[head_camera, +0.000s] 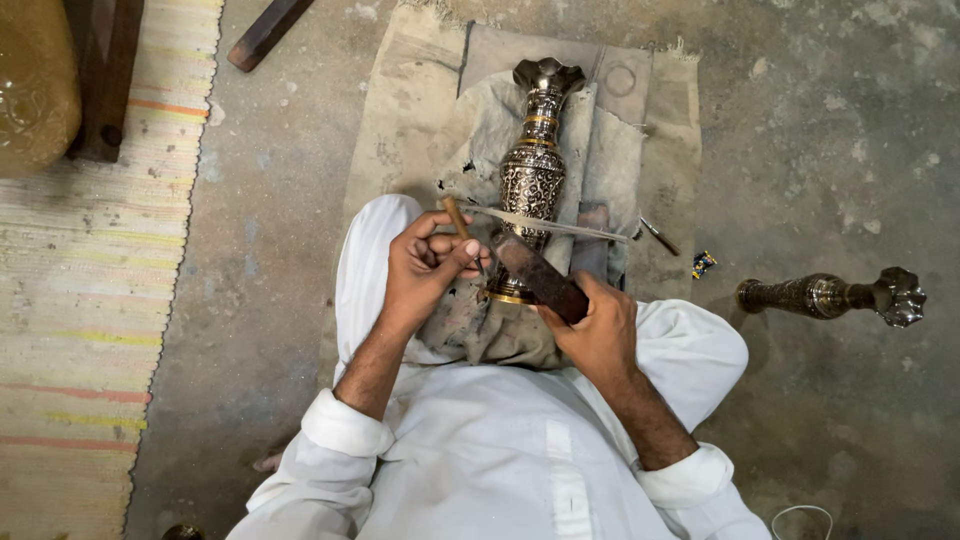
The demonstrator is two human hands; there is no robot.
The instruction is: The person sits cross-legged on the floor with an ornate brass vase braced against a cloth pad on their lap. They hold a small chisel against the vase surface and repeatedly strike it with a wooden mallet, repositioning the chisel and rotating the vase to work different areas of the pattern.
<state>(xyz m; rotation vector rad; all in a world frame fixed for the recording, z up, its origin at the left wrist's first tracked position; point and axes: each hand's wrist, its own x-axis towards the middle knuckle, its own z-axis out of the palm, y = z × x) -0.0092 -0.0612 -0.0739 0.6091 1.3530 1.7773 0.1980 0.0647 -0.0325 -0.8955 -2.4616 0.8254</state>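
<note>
Left hand [425, 265] pinches a thin wooden-handled chisel [457, 217] | right hand [598, 330] grips a dark wooden mallet [540, 278] | engraved brass vase [532, 170] lies on grey cloth [480, 130] over the lap | engraving apparently underway; steady tip placement needed.

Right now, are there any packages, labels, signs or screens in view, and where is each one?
Small wrapper: on the concrete floor right of the cloth, between it and the vase lying on its side; crumpled, blue and yellow, too small to tell more.
No labels, signs or screens show.
</note>
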